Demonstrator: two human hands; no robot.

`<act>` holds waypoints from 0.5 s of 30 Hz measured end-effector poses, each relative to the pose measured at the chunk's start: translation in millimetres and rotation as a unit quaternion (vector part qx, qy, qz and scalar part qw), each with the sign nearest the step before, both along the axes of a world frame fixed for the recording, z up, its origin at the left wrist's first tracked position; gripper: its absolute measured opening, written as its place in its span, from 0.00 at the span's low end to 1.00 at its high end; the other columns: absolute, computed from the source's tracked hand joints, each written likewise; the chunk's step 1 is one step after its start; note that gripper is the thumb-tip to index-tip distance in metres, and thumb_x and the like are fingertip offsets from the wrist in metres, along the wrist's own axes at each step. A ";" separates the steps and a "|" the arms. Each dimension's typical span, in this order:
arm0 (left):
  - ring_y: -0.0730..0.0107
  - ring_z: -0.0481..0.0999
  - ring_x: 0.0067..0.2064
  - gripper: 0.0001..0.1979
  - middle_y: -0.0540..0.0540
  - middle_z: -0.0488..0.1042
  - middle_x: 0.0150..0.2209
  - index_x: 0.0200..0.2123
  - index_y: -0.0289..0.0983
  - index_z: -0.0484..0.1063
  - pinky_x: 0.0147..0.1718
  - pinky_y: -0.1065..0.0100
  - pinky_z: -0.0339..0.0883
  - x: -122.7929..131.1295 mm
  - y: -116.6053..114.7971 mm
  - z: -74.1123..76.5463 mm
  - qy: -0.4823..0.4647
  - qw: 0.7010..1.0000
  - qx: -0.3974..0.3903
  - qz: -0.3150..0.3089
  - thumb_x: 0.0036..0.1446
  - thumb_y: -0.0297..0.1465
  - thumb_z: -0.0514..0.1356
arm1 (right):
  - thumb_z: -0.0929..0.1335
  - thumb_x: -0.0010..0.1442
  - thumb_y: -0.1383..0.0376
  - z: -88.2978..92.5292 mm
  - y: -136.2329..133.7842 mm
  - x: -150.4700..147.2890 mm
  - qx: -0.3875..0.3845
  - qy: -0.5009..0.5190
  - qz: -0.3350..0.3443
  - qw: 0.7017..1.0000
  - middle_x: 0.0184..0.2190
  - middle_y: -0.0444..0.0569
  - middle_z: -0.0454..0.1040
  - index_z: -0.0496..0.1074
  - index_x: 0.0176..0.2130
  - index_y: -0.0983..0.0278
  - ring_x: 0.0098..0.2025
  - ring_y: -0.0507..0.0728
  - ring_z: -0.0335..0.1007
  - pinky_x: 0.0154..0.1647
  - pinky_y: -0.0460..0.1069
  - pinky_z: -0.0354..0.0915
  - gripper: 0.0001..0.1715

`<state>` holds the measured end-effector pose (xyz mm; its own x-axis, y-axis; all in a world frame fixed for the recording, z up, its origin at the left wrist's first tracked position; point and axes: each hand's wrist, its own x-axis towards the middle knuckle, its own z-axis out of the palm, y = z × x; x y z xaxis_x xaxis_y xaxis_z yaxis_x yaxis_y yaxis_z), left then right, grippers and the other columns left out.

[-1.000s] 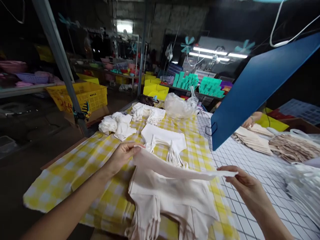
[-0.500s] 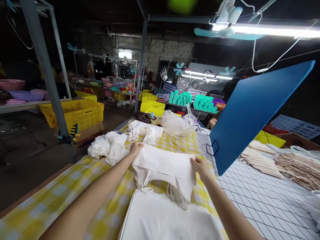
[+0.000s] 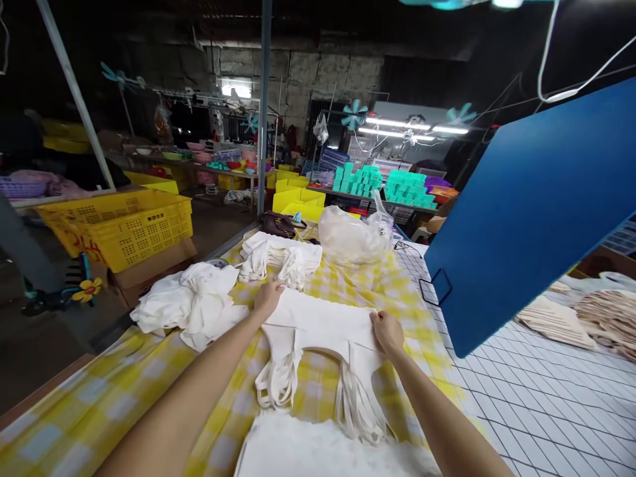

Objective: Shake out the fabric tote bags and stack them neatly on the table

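Note:
A white strappy top (image 3: pixel 322 324) lies spread over the yellow checked cloth, its straps trailing towards me; it seems to top a small pile. My left hand (image 3: pixel 268 299) pinches its far left corner, and my right hand (image 3: pixel 389 331) grips the far right corner. Both hands have their fingers closed on the fabric. Nearest me is a stack of white fabric (image 3: pixel 318 447), partly cut off by the frame. Beyond my left hand lie a pile of similar white tops (image 3: pixel 283 255) and a crumpled white heap (image 3: pixel 193 305).
Yellow checked cloth (image 3: pixel 348 281) covers the table. A clear plastic bag (image 3: pixel 352 235) and a dark handbag (image 3: pixel 279 224) sit at its far end. A blue board (image 3: pixel 531 212) stands tilted at the right, near beige fabric stacks (image 3: pixel 556 321). A yellow crate (image 3: pixel 124 225) is at the left.
The top has come down flatter, and its straps now spread towards me on both sides. Both hands keep hold of its corners. The camera view has shifted and tilted down.

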<state>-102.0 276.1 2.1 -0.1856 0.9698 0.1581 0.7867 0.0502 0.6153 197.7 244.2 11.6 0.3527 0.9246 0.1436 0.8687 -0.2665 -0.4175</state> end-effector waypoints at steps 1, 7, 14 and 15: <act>0.64 0.74 0.37 0.11 0.41 0.77 0.36 0.36 0.37 0.75 0.31 0.70 0.59 1.0 2.3 -1.7 0.016 1.000 -0.002 -0.002 0.56 0.33 0.53 | 0.57 0.58 0.60 -1.7 0.8 -2.1 -0.009 -0.013 -0.007 1.000 0.29 0.56 0.74 0.70 0.28 0.65 0.33 0.59 0.69 0.28 0.48 0.56 0.18; 0.61 0.74 0.40 0.14 0.39 0.76 0.38 0.41 0.38 0.74 0.34 0.68 0.61 2.3 10.4 -3.5 0.105 0.994 -0.010 -0.021 0.59 0.35 0.51 | 0.53 0.63 0.59 -5.7 3.2 -7.3 -0.045 -0.087 -0.008 0.995 0.35 0.60 0.74 0.70 0.38 0.66 0.39 0.63 0.70 0.33 0.52 0.58 0.22; 0.59 0.74 0.41 0.16 0.38 0.76 0.37 0.50 0.36 0.66 0.37 0.65 0.63 9.4 9.8 -7.4 0.187 0.981 -0.024 -0.034 0.61 0.33 0.48 | 0.54 0.64 0.62 -10.8 5.4 -10.3 -0.080 -0.139 0.008 0.987 0.35 0.60 0.74 0.67 0.43 0.67 0.38 0.63 0.72 0.35 0.54 0.60 0.19; 0.58 0.74 0.41 0.17 0.37 0.75 0.37 0.51 0.34 0.63 0.37 0.64 0.63 10.7 9.2 -6.7 0.196 0.980 -0.025 -0.030 0.61 0.33 0.49 | 0.53 0.64 0.62 -10.0 5.1 -10.8 -0.083 -0.142 0.008 0.986 0.35 0.60 0.74 0.66 0.43 0.68 0.37 0.63 0.72 0.35 0.54 0.60 0.19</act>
<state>-91.2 285.3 -4.6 -0.0631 0.9856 0.1570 0.9643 0.0197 0.2641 186.9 249.3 1.6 0.3058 0.9487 0.0798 0.9487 -0.2966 -0.1091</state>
